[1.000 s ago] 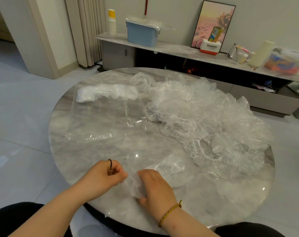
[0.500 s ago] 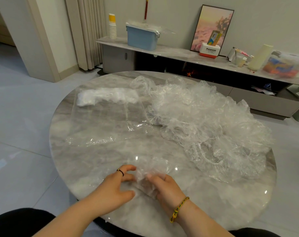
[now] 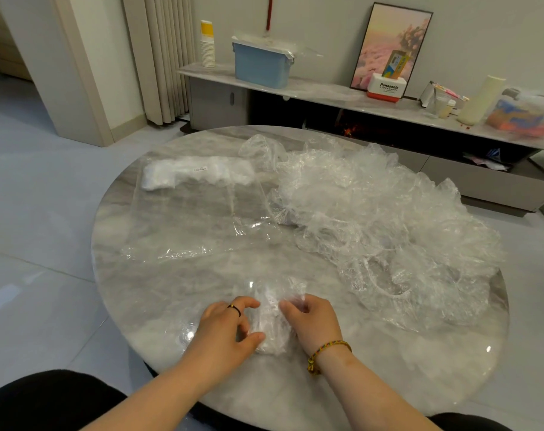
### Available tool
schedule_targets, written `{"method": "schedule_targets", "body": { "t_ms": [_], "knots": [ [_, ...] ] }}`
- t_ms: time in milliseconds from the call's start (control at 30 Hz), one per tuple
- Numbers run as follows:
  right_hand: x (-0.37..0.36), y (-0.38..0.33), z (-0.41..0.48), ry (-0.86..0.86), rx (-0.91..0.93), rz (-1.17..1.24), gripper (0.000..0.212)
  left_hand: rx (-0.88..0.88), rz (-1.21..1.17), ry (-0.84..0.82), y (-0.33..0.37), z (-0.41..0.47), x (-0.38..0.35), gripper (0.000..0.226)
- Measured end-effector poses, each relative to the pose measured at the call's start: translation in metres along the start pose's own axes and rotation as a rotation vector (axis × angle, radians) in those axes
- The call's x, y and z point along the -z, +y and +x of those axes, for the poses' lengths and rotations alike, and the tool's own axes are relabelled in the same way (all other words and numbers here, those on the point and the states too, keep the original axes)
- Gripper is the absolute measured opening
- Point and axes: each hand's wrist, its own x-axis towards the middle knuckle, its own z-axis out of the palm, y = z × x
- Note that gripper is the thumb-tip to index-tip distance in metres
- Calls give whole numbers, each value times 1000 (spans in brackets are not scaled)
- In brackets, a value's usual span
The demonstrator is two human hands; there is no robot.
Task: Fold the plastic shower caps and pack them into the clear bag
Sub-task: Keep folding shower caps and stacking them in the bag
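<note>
A small folded shower cap (image 3: 272, 321) lies bunched on the round marble table (image 3: 419, 368) near its front edge. My left hand (image 3: 225, 329) grips its left side with curled fingers and thumb. My right hand (image 3: 312, 321) grips its right side. A big heap of loose crumpled shower caps (image 3: 385, 225) covers the table's right half. The clear bag (image 3: 199, 219) lies flat on the left half, with a white strip of folded caps (image 3: 196, 175) at its far end.
Beyond the table runs a low shelf (image 3: 326, 91) with a blue box (image 3: 261, 65), stacked cups (image 3: 207, 45), a framed picture (image 3: 391, 46) and other items. Tiled floor surrounds the table. My dark-clothed knees sit at the near edge.
Both hands have closed in on the cap, gathering it from a loose spread into a narrow compact bundle between them. The view has tilted down slightly.
</note>
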Motion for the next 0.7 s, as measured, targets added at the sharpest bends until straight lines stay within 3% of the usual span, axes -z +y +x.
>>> {"method": "schedule_targets", "body": {
  "t_ms": [133, 300, 400, 500, 567, 667, 700],
  "knots": [
    [-2, -5, 4, -50, -2, -217, 34, 5, 139, 116, 4, -3, -1, 32],
    [-9, -9, 2, -50, 50, -440, 38, -332, 422, 245, -8, -3, -17, 32],
    [-10, -11, -1, 16, 64, -390, 20, -286, 515, 179, -11, -5, -20, 38],
    [-15, -6, -2, 155, 155, -296, 46, -209, 530, 69, -12, -5, -19, 52],
    [-21, -1, -2, 306, 376, -419, 49, -164, 537, 20, -14, -4, -18, 55],
    [-32, 3, -1, 199, 502, -637, 51, -129, 553, -29, -16, -5, -19, 55],
    [-32, 2, -1, 143, 466, -698, 53, -116, 570, -41, -16, -5, -20, 63]
  ]
}}
